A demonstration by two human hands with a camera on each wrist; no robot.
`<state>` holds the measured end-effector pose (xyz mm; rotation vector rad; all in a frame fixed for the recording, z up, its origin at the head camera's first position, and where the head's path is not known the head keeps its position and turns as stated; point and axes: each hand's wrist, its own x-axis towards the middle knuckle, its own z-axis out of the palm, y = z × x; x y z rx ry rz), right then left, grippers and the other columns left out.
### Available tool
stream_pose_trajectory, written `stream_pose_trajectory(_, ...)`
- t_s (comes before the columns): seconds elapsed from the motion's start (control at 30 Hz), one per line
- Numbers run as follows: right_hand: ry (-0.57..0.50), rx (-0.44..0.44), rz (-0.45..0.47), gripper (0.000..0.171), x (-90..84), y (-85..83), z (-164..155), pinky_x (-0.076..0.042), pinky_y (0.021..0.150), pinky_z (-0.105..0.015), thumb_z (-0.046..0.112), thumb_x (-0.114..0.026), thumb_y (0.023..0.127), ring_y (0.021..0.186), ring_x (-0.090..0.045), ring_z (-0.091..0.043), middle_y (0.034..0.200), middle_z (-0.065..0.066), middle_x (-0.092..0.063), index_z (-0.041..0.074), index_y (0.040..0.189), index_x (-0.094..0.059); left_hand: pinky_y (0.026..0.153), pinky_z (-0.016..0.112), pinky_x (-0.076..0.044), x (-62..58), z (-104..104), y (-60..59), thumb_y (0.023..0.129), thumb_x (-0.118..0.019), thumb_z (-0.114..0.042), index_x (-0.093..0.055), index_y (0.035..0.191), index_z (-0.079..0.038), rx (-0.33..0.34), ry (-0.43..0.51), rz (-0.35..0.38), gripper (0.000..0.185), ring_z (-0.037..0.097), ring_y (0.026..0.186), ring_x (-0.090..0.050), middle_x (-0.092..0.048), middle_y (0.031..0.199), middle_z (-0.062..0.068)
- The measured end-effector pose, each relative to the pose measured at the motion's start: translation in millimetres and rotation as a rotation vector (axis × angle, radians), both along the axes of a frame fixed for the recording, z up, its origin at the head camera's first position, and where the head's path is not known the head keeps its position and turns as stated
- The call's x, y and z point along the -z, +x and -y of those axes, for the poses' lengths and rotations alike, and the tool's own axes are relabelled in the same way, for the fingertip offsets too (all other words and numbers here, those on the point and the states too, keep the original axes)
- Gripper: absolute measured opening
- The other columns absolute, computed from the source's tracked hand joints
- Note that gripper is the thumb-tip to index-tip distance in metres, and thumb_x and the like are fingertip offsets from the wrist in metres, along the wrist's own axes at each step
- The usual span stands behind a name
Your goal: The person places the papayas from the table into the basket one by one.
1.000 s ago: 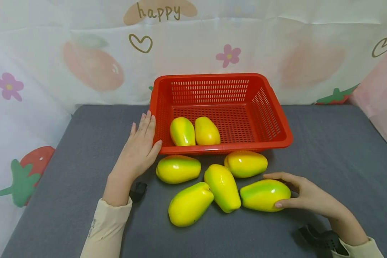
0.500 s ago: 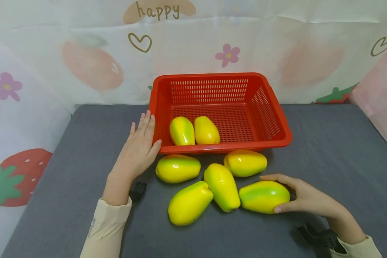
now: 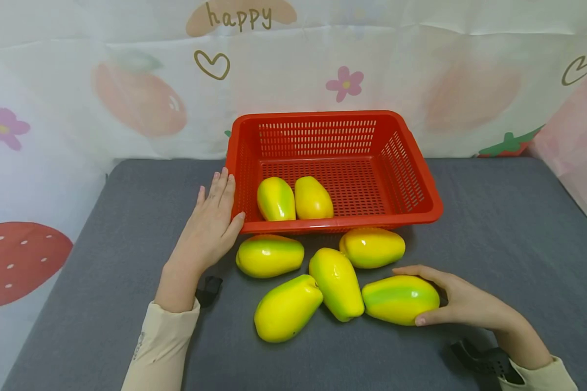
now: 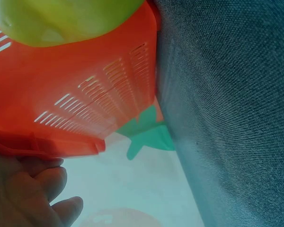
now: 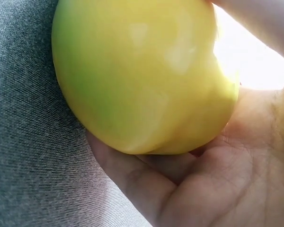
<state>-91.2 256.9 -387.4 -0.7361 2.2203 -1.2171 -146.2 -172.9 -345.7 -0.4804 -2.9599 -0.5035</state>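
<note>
Vs 0.5 s ago: almost no change; right hand (image 3: pixel 462 304) wrapped a bit closer on the rightmost papaya (image 3: pixel 400 299), thumb now under its near side, fingers curled over the far end. Fruit hasn't left the grey mat (image 3: pixel 494 228). Papaya lies flat, long axis approx left-right, blunt end in the palm, narrower end toward the middle papaya (image 3: pixel 336 283), just beside it. Left hand (image 3: pixel 208 228) flat, fingers straight, pressed against red basket (image 3: pixel 423 179) left wall.
</note>
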Motion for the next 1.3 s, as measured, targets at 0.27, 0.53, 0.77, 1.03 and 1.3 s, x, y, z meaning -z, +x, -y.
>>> stream_pose_trajectory(0.27, -0.006, 0.005, 0.002, 0.067, -1.5, 0.7, -0.4, -0.044, 0.082, -0.027, 0.02, -0.075, 0.082, 0.103, -0.05, -0.012, 0.131, -0.009, -0.05, 0.01, 0.14, -0.043, 0.114, 0.051, -0.002, 0.7, -0.6, 0.1, 0.099, -0.041, -0.027, -0.01, 0.15, 0.005, -0.003, 0.0, 0.003, 0.068, 0.029, 0.145, 0.001, -0.002, 0.158, 0.017)
stream_pose_trajectory(0.53, -0.041, 0.029, -0.016, 0.067, -2.4, 1.5, -3.0, -0.045, 0.083, -0.025, 0.016, -0.075, 0.082, 0.105, -0.051, -0.012, 0.133, -0.009, -0.05, 0.009, 0.14, -0.043, 0.114, 0.051, -0.002, -0.1, -0.6, 0.3, 0.099, -0.041, -0.027, -0.01, 0.15, 0.005, -0.004, -0.003, 0.003, 0.068, 0.028, 0.145, 0.001, -0.001, 0.158, 0.017)
stream_pose_trajectory(0.77, -0.04, 0.071, -0.06, 0.066, -4.5, 2.9, -4.0, -0.045, 0.083, -0.024, 0.015, -0.075, 0.082, 0.105, -0.05, -0.011, 0.131, -0.004, -0.051, 0.014, 0.141, -0.044, 0.114, 0.05, -0.001, -0.7, -0.5, 0.6, 0.099, -0.04, -0.027, -0.01, 0.15, 0.005, -0.004, 0.0, 0.006, 0.068, 0.029, 0.145, 0.001, -0.001, 0.158, 0.017)
stream_pose_trajectory(1.03, -0.053, 0.125, -0.138, 0.067, -8.2, 4.6, -4.0, -0.044, 0.085, -0.021, 0.01, -0.074, 0.082, 0.105, -0.05, -0.009, 0.132, 0.001, -0.05, 0.016, 0.142, -0.043, 0.114, 0.051, -0.002, -1.1, -0.9, 0.7, 0.098, -0.041, -0.027, -0.011, 0.15, 0.006, -0.004, 0.001, 0.004, 0.068, 0.029, 0.145, 0.0, -0.002, 0.158, 0.018)
stream_pose_trajectory(1.3, -0.068, 0.145, -0.143, 0.067, -7.6, 2.1, -4.4, -0.041, 0.089, -0.018, 0.009, -0.074, 0.082, 0.11, -0.049, -0.01, 0.135, -0.001, -0.05, 0.014, 0.142, -0.043, 0.115, 0.05, -0.002, 0.5, 0.1, 0.2, 0.1, -0.037, -0.025, -0.011, 0.15, 0.005, -0.005, 0.005, 0.002, 0.064, 0.027, 0.145, 0.001, -0.003, 0.158, 0.016)
